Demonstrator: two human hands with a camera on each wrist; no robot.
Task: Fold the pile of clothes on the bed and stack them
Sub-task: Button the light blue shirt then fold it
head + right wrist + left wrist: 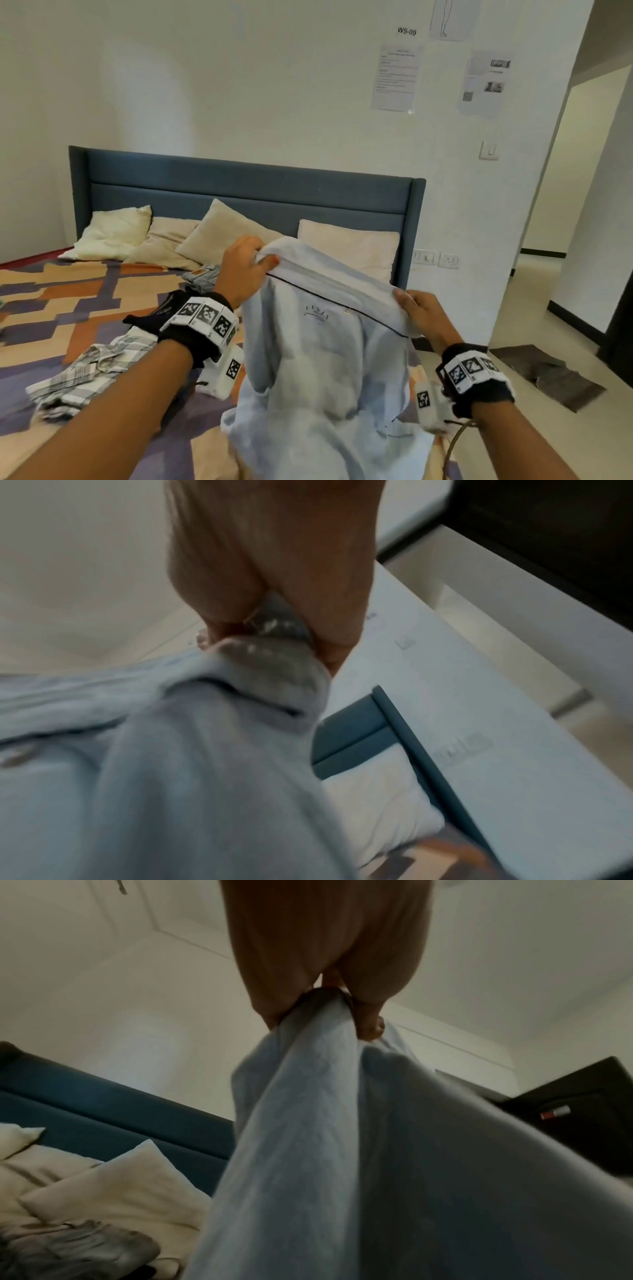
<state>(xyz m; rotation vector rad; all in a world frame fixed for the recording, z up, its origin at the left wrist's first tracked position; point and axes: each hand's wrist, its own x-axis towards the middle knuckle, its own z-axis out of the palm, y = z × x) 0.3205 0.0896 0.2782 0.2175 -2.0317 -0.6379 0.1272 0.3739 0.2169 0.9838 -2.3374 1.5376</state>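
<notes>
- Above the bed [68, 294], both hands hold up a pale blue garment [325, 359].
- Left hand [245, 270] pinches its waistband at 11 o'clock.
- Right hand [419, 313] grips it at 3 o'clock.

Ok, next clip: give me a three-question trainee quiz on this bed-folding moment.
1. True or false: both hands grip the light blue garment.
2. Multiple choice: the plaid shirt lies A) on the bedspread, B) on the floor, C) on a pillow.
3. Fill in: the lower end of the light blue garment rests on the ____.

Key
1. True. The left hand and the right hand each pinch its top edge, holding it up.
2. A.
3. Bed; it bunches up there, near the person.
</notes>
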